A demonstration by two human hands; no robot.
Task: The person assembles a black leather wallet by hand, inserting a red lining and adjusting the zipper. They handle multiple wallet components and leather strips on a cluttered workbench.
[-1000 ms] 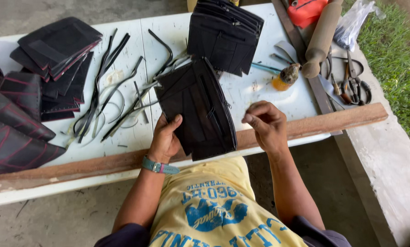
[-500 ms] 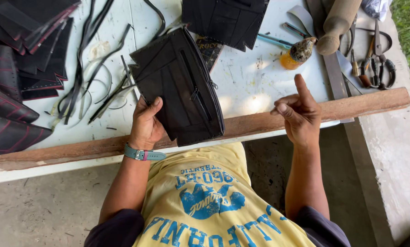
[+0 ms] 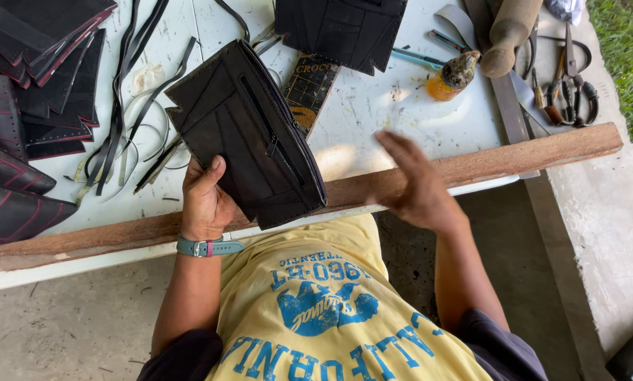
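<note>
One black zippered pouch (image 3: 249,137) stands tilted at the table edge, pinched between thumb and closed fingers of the left hand (image 3: 207,201) so its zipper faces up, while the right hand (image 3: 415,187) hovers beside it, fingers spread and empty.

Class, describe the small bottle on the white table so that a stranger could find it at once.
Start at the white table and go to its far right side, beside the pale wooden mallet. The small bottle lies tilted there. It alone is orange, among black pieces and metal tools.
</note>
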